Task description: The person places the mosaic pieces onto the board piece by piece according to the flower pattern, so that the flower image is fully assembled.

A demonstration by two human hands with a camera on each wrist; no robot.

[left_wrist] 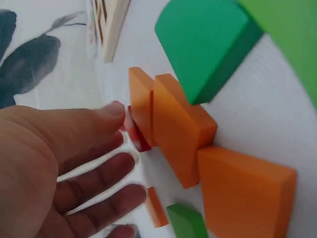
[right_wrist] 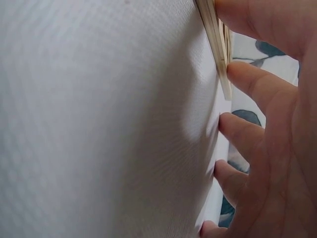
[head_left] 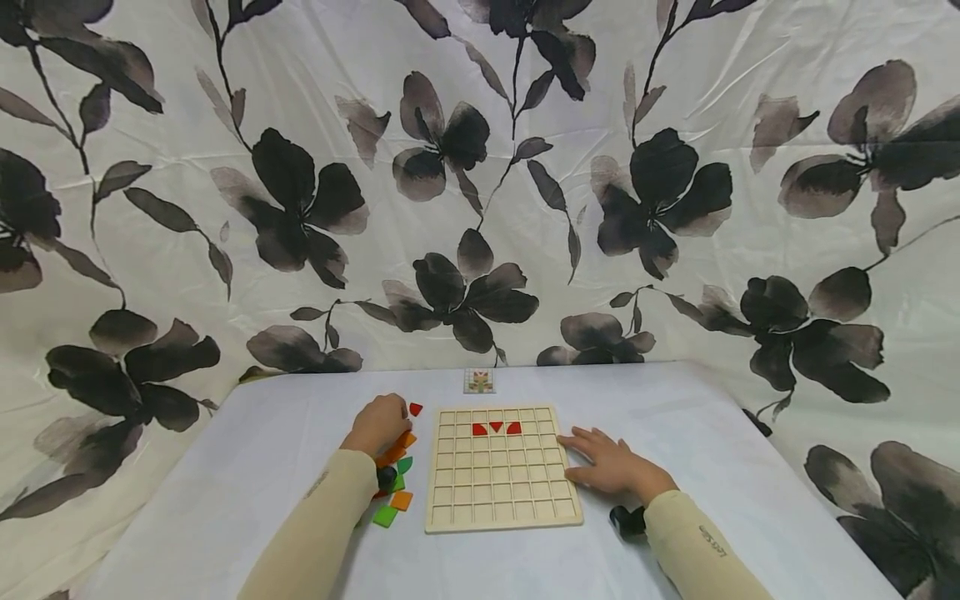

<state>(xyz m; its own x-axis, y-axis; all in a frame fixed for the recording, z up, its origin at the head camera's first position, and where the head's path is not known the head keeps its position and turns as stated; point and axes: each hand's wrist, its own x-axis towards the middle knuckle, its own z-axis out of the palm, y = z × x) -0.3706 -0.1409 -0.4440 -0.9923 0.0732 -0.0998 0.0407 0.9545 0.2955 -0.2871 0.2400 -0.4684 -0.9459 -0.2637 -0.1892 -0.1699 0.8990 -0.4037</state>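
Over the pile of coloured pieces at the board's left, my left hand (head_left: 381, 423) has its thumb and forefinger at a small red piece (left_wrist: 130, 130), pinching it; the thumb hides much of it. Close beside the fingertips stand orange blocks (left_wrist: 173, 126), with a green rounded block (left_wrist: 205, 42) above them. My right hand (head_left: 611, 458) is spread at the right side of the wooden grid board (head_left: 504, 500), thumb and forefinger touching its edge (right_wrist: 218, 54). The other fingertips rest on the white cloth. Near the board's top, three red pieces (head_left: 496, 427) lie in one row.
Behind the board lies a small pattern card (head_left: 479, 381). A loose red piece (head_left: 416, 409) is by the board's upper left corner. Nearer me are an orange square (head_left: 402, 500) and a light green square (head_left: 386, 517). A floral cloth (head_left: 450, 292) hangs behind the table.
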